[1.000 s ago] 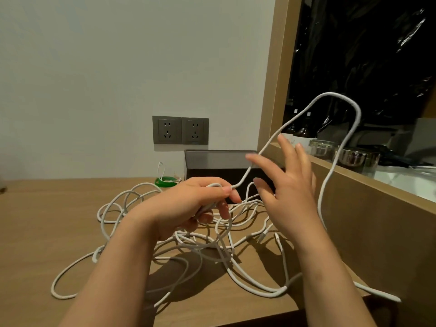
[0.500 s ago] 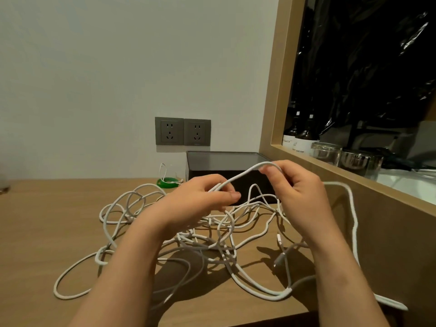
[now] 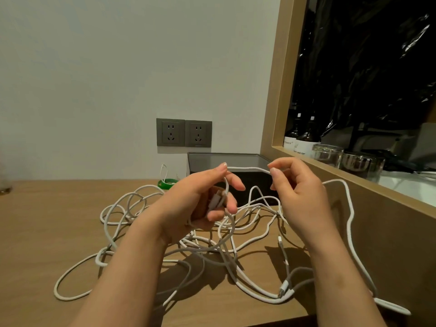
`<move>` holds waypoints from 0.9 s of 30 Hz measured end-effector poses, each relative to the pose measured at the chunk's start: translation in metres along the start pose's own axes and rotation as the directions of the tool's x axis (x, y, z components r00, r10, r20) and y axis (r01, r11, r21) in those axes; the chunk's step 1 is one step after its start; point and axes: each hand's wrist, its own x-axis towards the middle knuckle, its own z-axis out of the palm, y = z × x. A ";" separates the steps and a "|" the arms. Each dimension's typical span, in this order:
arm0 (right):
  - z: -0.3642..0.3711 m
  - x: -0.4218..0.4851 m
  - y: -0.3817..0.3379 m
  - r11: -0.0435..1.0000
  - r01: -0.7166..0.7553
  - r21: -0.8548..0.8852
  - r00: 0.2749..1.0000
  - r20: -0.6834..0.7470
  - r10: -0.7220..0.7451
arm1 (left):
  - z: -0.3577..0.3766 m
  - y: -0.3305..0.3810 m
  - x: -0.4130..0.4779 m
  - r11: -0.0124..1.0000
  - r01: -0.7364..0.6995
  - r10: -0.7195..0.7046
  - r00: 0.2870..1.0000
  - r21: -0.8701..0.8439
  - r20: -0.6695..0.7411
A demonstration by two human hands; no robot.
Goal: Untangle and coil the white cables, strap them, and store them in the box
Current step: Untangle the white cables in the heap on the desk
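White cables [image 3: 247, 234], black box [image 3: 250, 182]

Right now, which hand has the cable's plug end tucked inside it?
The left hand: the plug end lies inside its curled fingers. The right hand only pinches a plain stretch of the white cable.

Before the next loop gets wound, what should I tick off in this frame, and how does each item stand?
1. Anchor grip: the left hand holds the plug end of a white cable: ok.
2. Guiding grip: the right hand pinches that same white cable: ok.
3. Span between the hands free of knots: ok.
4. Remaining cables untangled: not ok. The pile lies crossed over itself on the table.
5. The box open to take coils: cannot tell.
6. Straps at hand: cannot tell. A green roll sits beside the box.
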 end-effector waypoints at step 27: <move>0.012 -0.001 -0.011 0.984 0.158 -0.079 0.987 0.008 -0.158 | -0.003 0.003 0.001 0.978 -0.008 -0.053 0.956 -0.207 -0.289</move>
